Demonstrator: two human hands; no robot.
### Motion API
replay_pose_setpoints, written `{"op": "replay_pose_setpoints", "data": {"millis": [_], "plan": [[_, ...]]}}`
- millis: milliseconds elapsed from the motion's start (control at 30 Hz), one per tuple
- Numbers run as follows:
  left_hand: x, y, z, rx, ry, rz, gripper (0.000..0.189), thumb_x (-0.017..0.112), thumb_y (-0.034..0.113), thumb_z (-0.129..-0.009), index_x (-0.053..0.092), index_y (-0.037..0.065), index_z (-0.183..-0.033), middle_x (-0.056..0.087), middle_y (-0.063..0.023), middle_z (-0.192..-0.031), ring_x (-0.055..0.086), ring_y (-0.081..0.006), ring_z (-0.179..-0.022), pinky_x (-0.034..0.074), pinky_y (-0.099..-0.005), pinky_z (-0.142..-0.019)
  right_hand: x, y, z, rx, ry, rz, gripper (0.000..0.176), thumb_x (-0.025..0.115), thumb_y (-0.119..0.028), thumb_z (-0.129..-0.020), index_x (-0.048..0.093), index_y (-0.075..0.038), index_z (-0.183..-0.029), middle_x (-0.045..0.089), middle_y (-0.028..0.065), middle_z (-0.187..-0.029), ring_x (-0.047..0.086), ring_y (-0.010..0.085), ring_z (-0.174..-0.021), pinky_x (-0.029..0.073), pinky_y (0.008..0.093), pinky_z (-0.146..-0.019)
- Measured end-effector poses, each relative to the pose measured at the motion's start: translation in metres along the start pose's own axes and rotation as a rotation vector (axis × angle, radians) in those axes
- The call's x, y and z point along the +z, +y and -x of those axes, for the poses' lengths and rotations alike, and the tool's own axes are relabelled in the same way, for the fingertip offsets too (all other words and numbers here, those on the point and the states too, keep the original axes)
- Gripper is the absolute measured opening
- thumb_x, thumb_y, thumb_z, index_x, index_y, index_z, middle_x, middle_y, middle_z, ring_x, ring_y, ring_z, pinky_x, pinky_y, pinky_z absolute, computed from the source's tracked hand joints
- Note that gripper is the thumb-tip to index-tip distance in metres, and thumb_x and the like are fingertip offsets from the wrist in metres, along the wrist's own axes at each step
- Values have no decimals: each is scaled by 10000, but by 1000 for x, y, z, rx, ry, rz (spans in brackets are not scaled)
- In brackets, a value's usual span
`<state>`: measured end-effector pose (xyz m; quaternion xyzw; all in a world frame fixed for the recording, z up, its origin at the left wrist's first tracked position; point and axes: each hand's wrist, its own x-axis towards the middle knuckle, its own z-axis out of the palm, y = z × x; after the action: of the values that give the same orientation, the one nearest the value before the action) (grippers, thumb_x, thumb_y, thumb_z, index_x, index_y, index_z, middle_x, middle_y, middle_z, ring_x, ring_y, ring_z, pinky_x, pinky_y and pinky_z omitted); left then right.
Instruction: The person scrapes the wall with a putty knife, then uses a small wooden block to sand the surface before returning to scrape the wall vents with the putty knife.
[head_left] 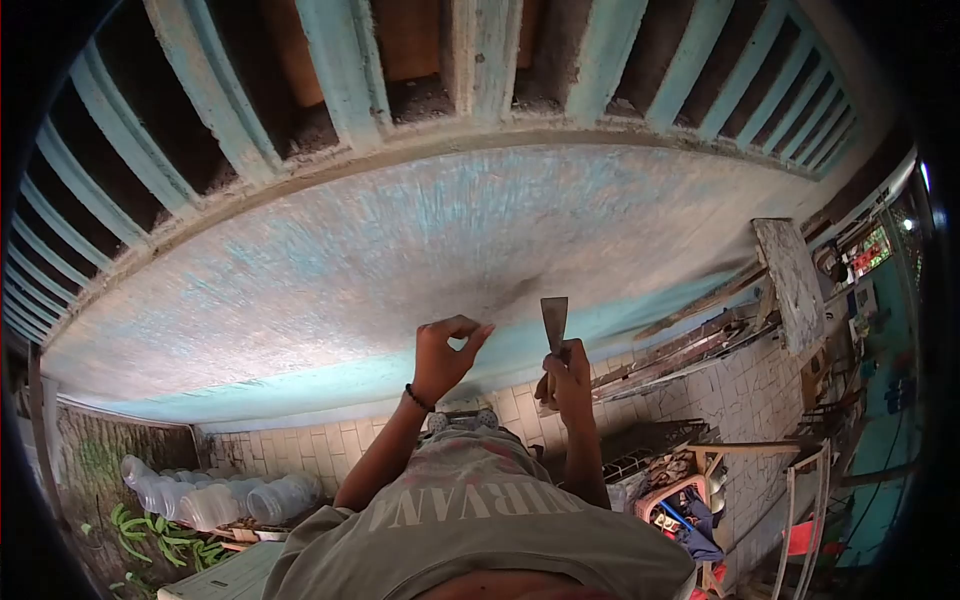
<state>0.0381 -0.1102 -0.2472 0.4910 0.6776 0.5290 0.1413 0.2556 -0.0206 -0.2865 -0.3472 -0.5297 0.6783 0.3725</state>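
My right hand (567,385) grips a putty knife (554,322) by its handle, with the wide metal blade pointing up toward the wall. To its left, my left hand (443,358) is raised before the wall, thumb and fingers curled together in a ring. Nothing shows between those fingertips, and a dark bead bracelet circles that wrist. Facing both hands is a wall (330,260) with patchy, scraped turquoise paint over a pale grey surface. A brighter turquoise band (300,385) runs along its lower part. The blade appears apart from the wall.
Turquoise slats (345,75) line the wall's top. Clear plastic jars (215,500) stand at lower left near green plants (150,535). Wooden boards (790,285) lean at right. A pink basket (672,505) and a wooden frame (760,450) stand on the tiled floor (745,400).
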Motion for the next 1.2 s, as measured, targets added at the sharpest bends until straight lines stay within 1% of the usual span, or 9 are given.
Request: {"op": "replay_pose_setpoints", "data": {"millis": [67,233,400,533,700,867,1033,1167,1200], "plan": [[3,-1,2,82,91,34,127,794,116,-894,772,28,-982,790,-105,-961,749,-234,-796,590,-339,-722,-17,4,4,-55,27,107,177,617,-47,-961,509,-12,-1097,559,60,-839,581,128,-514,507,284,-453],[-14,7,6,164,160,-114,137,785,89,-882,771,44,-1011,787,-109,-980,738,-254,-891,585,-346,-758,-20,-34,-7,-359,67,556,372,711,41,-854,610,5,-1210,671,85,-960,661,141,-736,567,265,-626],[-41,31,7,222,248,-168,167,791,66,-854,767,36,-1017,782,-104,-938,734,-273,-895,572,-374,-787,19,-85,-16,-447,112,307,321,800,99,-807,652,26,-1083,739,137,-1071,738,205,-1023,617,297,-836],[-52,40,18,259,340,-211,223,804,35,-823,754,41,-1040,781,-97,-949,728,-281,-934,567,-375,-794,44,-81,-30,-585,-60,262,290,828,70,-801,669,44,-1041,759,151,-1029,750,191,-941,623,298,-800],[-54,44,27,129,327,-125,263,814,58,-823,736,10,-1070,778,-125,-1008,734,-267,-898,580,-352,-784,86,-79,-23,-623,-152,145,302,801,85,-831,633,63,-1081,740,190,-1049,737,217,-996,617,320,-856],[-59,74,9,259,351,-64,324,788,84,-860,707,-11,-1158,764,-164,-1059,740,-259,-927,585,-355,-805,109,-91,-18,-768,-144,-33,283,784,89,-845,597,49,-1054,726,219,-1088,736,248,-1026,622,329,-831],[-58,99,-14,327,415,24,407,779,95,-871,660,-30,-1240,742,-176,-1057,732,-247,-945,578,-355,-828,125,-97,-22,-656,-241,-269,252,734,79,-892,569,51,-1080,715,212,-1097,725,214,-970,617,322,-802],[-54,104,-25,422,509,49,350,769,74,-866,668,-28,-1186,733,-165,-997,727,-261,-913,562,-351,-808,126,-99,-23,-559,-336,-243,260,711,42,-926,563,62,-1139,708,180,-1083,718,174,-885,607,302,-737],[-53,105,-29,406,538,66,264,755,50,-864,696,-17,-1112,739,-161,-970,729,-259,-864,555,-336,-775,128,-94,-28,-566,-373,-214,280,693,21,-942,553,73,-1179,703,156,-1055,706,148,-815,588,281,-644]]}}
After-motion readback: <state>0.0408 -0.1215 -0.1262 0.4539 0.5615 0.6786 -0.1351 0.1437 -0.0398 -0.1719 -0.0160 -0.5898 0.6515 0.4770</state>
